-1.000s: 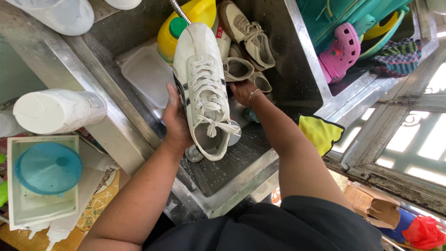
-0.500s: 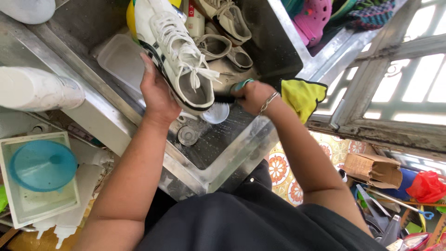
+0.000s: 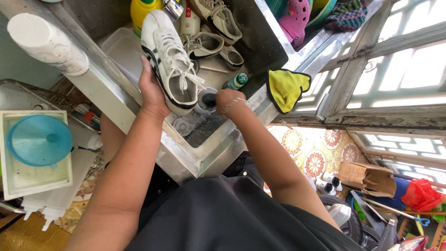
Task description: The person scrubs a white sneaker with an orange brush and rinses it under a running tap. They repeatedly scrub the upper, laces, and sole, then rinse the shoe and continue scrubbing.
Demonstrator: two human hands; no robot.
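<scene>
Over the steel sink (image 3: 211, 153), in the head camera's view, the left hand (image 3: 153, 93) gripped a white sneaker (image 3: 169, 60) with dark side stripes, holding it tilted, laces up, above the basin. The palm and fingers wrapped the shoe's outer side near the heel, so the sneaker lay against them and stretched away toward the tap. The right hand (image 3: 227, 100), a bracelet at its wrist, was closed around a brush with a green handle (image 3: 237, 82), just beside the sneaker's heel and above the round drain (image 3: 206, 100). More worn shoes (image 3: 209, 44) lay farther back in the basin, beside a yellow bottle (image 3: 144, 11). A yellow cloth (image 3: 285, 88) hung over the sink's right rim.
</scene>
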